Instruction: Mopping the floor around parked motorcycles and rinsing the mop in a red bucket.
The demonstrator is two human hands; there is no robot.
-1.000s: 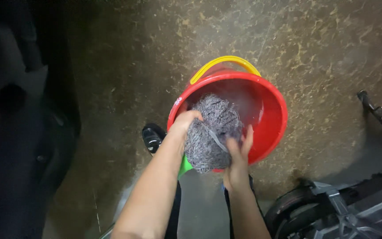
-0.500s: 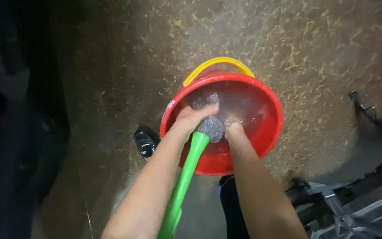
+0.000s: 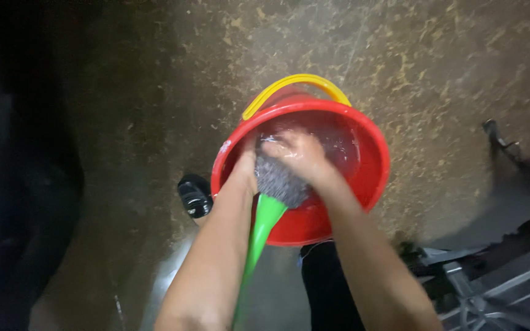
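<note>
While you bent over the red bucket [image 3: 372, 184] on the floor, both hands squeezed the grey mop head [image 3: 279, 182] inside it. Your left hand [image 3: 246, 167] gripped one side, and your right hand [image 3: 299, 153] closed over the top, probably so water dripped inside. The green handle [image 3: 264, 224] pointed back at you.

A grey stringy mop head [image 3: 280, 181] on a green handle [image 3: 257, 236] sits bunched inside the red bucket [image 3: 372, 178], its handle slanting toward the near side.
</note>
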